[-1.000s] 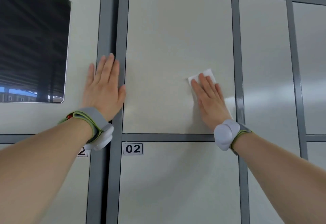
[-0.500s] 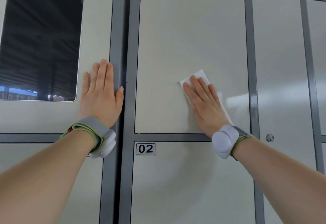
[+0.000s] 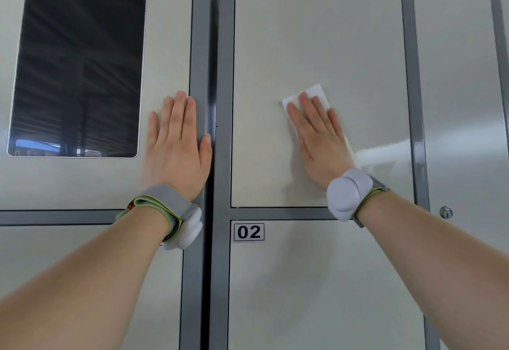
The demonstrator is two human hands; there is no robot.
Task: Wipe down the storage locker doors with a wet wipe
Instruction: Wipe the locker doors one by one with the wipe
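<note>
- A head-worn view looks straight at a bank of cream storage lockers with grey frames; two bare forearms reach up from the bottom corners of the frame.
- Right of centre, the right hand (image 3: 319, 140) lies flat, fingers straight and together. It presses a folded white wet wipe (image 3: 314, 93) against the door marked 01 (image 3: 316, 33). The wipe's top edge and left corner show beyond the fingertips.
- Left of centre, the left hand (image 3: 179, 146) is flat and holds nothing, with its fingers straight. It rests on the cream panel (image 3: 165, 33) beside a dark screen (image 3: 80, 69), and its thumb touches the grey upright (image 3: 202, 46) between the two cabinets.
- The hands are well apart, with that upright between them.
- Each wrist carries a grey strap with a white puck-shaped device (image 3: 347, 194).
- Over the last second the wipe has slid leftwards across door 01, from near its right side to about its middle, and a little upwards. The left hand has kept its bracing place.
- A pale, shiny streak (image 3: 385, 154) lies on the door to the right of the hand. Whether it is moisture or a reflection cannot be told.
- Judged from this, the wiping of door 01 is under way and its upper and left parts probably remain.
- Door 02 (image 3: 316, 281) below and the neighbouring door (image 3: 454, 88) at the right edge, near a small round lock (image 3: 446, 212), show no sign of having been wiped.
</note>
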